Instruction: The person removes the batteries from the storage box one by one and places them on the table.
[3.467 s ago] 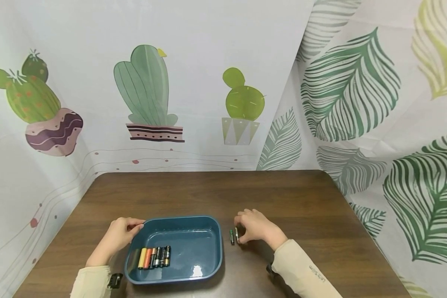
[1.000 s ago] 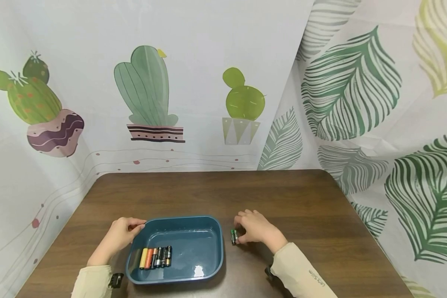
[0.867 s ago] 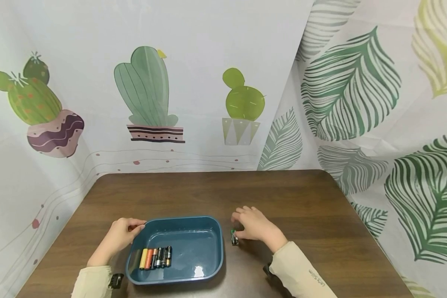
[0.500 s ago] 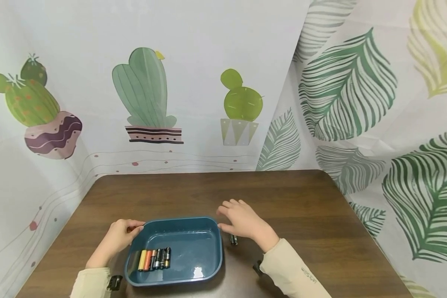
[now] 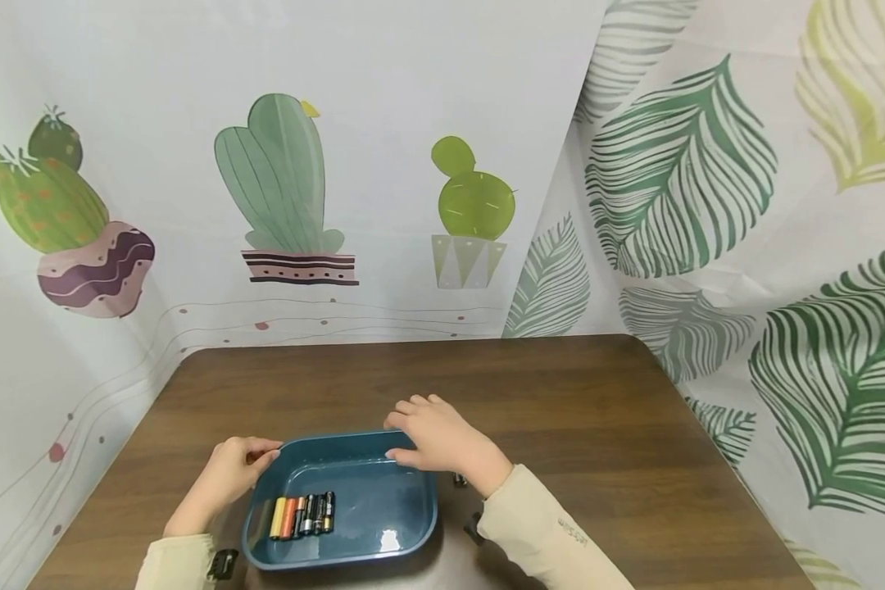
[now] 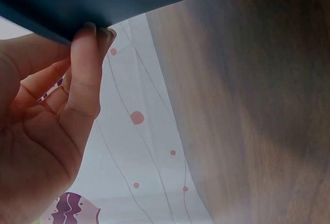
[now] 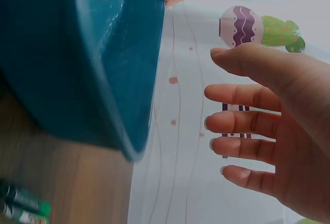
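Note:
A dark blue plastic tray (image 5: pixel 379 504) stands near the table's front. My left hand (image 5: pixel 224 475) pinches its far left rim; in the left wrist view, thumb and fingertips (image 6: pixel 85 54) meet on the tray's edge. Above the tray's far right side hovers my right hand (image 5: pixel 438 438), holding nothing, its fingers spread apart in the right wrist view. Inside the tray, a row of batteries (image 5: pixel 302 516) lies side by side at the left: yellow, orange and several black ones. Two green-tipped batteries (image 7: pixel 23 203) lie together on the table right of the tray, mostly hidden by my right wrist in the head view.
The brown wooden table (image 5: pixel 560 410) extends behind and to the right of the tray. A wall cloth (image 5: pixel 383 164) printed with cacti and leaves hangs past its far edge. A black strap piece (image 5: pixel 223 564) shows at the left wrist.
The right hand first set one loose battery against the other, then let go and moved left over the tray. The left hand keeps its grip on the rim.

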